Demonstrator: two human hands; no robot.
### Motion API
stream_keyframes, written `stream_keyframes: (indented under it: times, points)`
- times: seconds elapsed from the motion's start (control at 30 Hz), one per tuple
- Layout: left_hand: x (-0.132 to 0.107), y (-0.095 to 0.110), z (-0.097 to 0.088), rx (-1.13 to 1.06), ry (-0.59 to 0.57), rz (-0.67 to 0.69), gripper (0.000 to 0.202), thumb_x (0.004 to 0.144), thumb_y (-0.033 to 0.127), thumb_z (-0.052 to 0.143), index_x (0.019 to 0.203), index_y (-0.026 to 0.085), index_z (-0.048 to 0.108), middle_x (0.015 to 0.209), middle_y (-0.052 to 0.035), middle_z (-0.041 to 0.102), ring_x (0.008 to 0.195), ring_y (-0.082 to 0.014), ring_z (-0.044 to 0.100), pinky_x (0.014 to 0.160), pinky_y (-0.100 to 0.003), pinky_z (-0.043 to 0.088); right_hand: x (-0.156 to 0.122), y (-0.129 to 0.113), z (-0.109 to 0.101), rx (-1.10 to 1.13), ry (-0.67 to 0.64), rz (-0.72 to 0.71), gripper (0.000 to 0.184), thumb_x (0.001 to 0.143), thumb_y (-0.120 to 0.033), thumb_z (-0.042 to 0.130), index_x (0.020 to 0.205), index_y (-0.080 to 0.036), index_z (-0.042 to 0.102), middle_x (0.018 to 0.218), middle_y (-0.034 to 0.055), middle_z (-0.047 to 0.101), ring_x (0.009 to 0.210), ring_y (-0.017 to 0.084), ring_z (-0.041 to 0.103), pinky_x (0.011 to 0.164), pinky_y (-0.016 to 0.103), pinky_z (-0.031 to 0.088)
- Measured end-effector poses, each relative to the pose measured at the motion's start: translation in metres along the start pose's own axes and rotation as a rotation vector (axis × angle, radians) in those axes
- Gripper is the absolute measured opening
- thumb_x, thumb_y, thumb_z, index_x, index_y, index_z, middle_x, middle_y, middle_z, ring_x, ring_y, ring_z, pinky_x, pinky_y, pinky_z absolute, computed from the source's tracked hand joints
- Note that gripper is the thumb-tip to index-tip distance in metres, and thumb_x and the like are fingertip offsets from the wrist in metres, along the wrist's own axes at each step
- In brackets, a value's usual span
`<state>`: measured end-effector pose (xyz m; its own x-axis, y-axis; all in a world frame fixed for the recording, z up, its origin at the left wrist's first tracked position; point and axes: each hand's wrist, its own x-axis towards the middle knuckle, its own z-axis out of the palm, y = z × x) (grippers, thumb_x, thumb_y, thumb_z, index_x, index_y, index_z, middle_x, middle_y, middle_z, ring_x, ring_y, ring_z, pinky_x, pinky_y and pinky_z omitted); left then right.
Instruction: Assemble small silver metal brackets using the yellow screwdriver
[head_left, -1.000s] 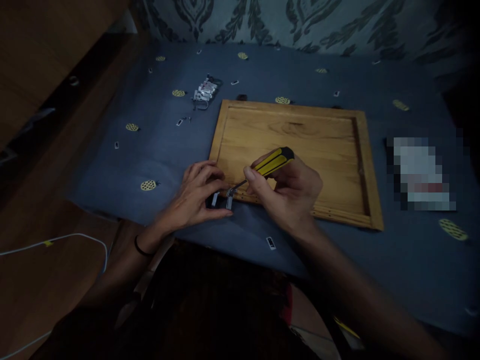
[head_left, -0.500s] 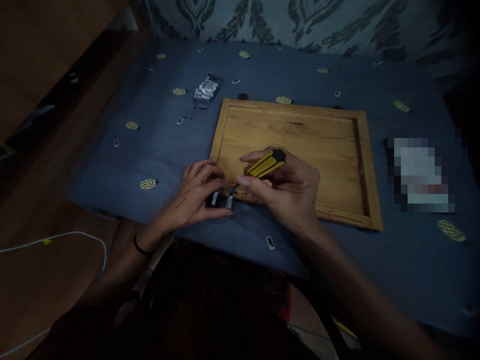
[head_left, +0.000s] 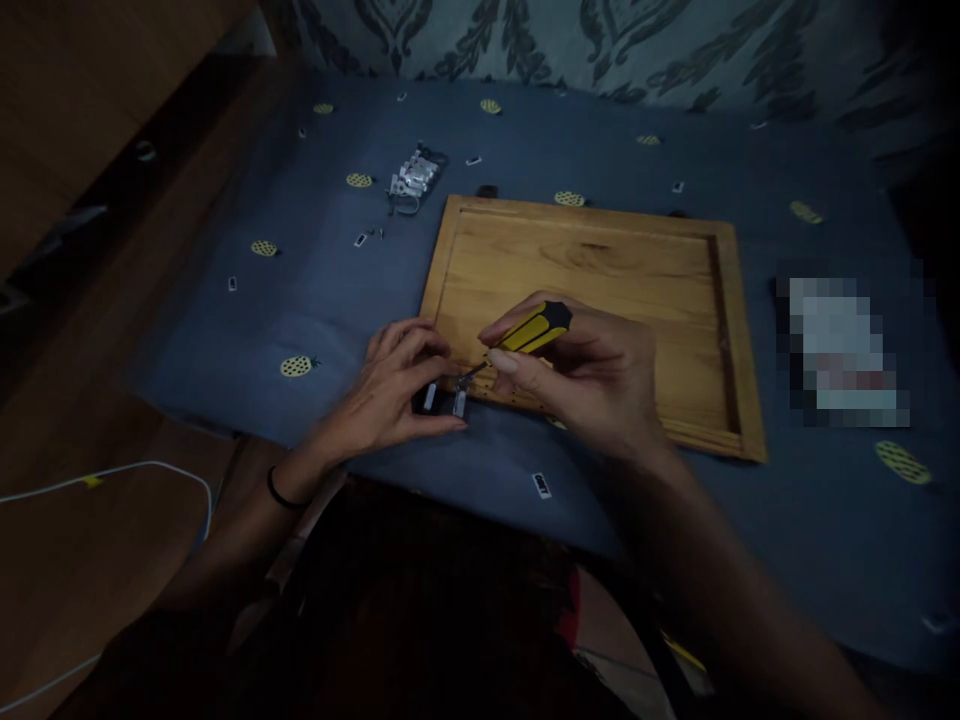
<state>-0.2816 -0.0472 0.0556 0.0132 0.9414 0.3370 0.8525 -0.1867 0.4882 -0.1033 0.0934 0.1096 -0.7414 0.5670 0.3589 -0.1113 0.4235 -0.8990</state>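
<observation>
My right hand (head_left: 592, 375) is closed around a yellow-and-black screwdriver (head_left: 534, 328), which slants down to the left. Its shaft reaches a small metal hinge (head_left: 460, 398) on the near left edge of a framed wooden panel (head_left: 592, 290). On the left, my left hand (head_left: 397, 385) curls about the hinge, thumb below it and fingers above against the panel's edge. Part of the hinge is hidden by the fingers. Whether the screwdriver's tip sits in a screw is too dark to tell. The panel lies flat on a blue cloth with a pineapple print (head_left: 315, 300).
Beyond the panel to the left lies a clear bag of metal hinges (head_left: 415, 178), with a few small screws (head_left: 381, 234) loose beside it. A blurred-out item (head_left: 844, 345) rests to the right. A patterned wall (head_left: 555, 45) borders the far side.
My right hand and the screwdriver have shifted slightly right, and the hand has turned, showing more of the shaft. My left hand stays in place at the hinge.
</observation>
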Motion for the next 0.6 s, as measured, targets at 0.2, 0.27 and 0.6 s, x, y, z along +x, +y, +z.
stream_keyframes:
  times: [0.2,0.27,0.6]
  points:
    - [0.0,0.0,0.0,0.014,0.004,0.013,0.052,0.085,0.065,0.079,0.12,0.027,0.072,0.13,-0.0106,0.065,0.14,-0.0367,0.048,0.118,-0.058,0.042,-0.001,0.004,0.003,-0.077,0.055,-0.062,0.031,0.085,-0.045,0.085,0.069,-0.023,0.069,0.07,0.0002,0.063,0.066,0.017,0.063,0.057,0.033,0.052]
    - [0.0,-0.001,0.001,0.014,0.002,0.011,0.053,0.085,0.065,0.079,0.121,0.027,0.072,0.129,-0.0107,0.065,0.14,-0.037,0.048,0.117,-0.058,0.042,-0.001,0.004,0.004,-0.105,0.079,-0.103,0.033,0.083,-0.043,0.087,0.067,-0.023,0.066,0.07,0.0,0.062,0.067,0.018,0.063,0.056,0.033,0.05]
    - [-0.001,-0.001,0.002,0.038,0.032,0.039,0.054,0.085,0.067,0.078,0.12,0.025,0.072,0.127,-0.0106,0.065,0.138,-0.0368,0.049,0.116,-0.057,0.044,-0.003,0.003,0.01,-0.073,0.162,-0.023,0.038,0.075,-0.042,0.093,0.07,-0.023,0.061,0.071,-0.0037,0.06,0.057,0.012,0.057,0.049,0.028,0.05]
